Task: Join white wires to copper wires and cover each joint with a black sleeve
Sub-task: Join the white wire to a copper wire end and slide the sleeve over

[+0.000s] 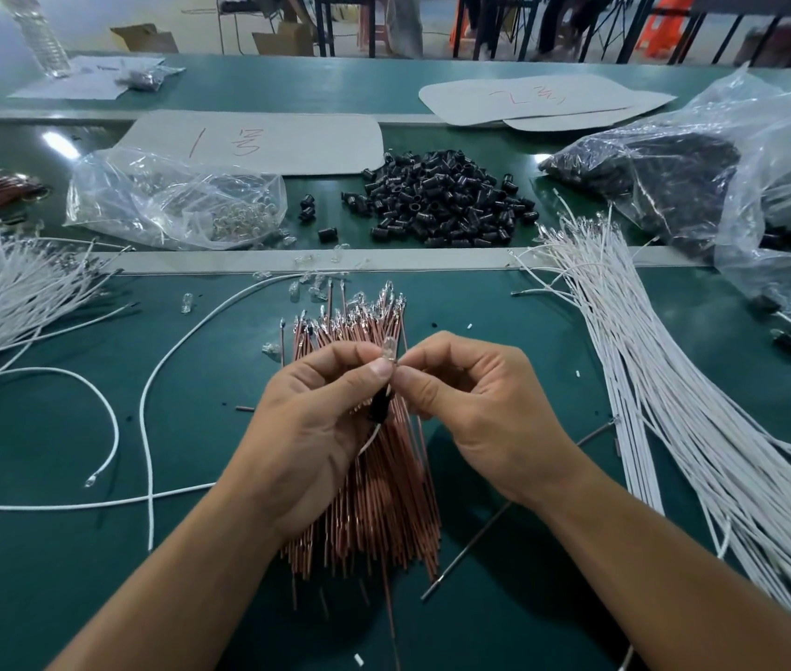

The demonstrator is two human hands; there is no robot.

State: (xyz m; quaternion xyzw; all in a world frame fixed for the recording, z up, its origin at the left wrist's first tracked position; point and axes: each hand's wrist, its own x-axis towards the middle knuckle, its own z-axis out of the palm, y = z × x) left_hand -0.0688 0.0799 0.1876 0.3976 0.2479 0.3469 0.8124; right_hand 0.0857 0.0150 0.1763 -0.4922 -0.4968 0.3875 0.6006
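P1: Green counter (504,331), workshop w/ chairs & boxes at the top of the frame. Where's the job at?

P2: Mid-frame, above the copper wires (383,501) bundle. Both hands are up off the counter, wrists bent inward, fingertips meeting. The left hand (316,418) pinches thumb-to-forefinger at the top of a black sleeve (378,405), other fingers curled under. The right hand (475,409) pinches too, thumb & forefinger on sth tiny just below a small clear bulb (390,344). Can't tell exactly what, too small.

P1: White wire?

P2: One white wire (368,440) comes out below the sleeve & runs under the left palm. Spare white wires (674,404) are fanned at the right of the frame, loose sleeves (441,201) heaped upper centre.

P1: Which step, imo?

P2: Prob. seating the sleeve over the joint. To do it well:
- Use the left pinch as the anchor & work w/ the right along the wire's axis.
- No twisting, or the joint may pull apart.
- Sleeve should cover all bare metal, w/ the bulb left clear.
- Light pressure only, since the glass looks fragile.
- Check no strand pokes out before putting it down.
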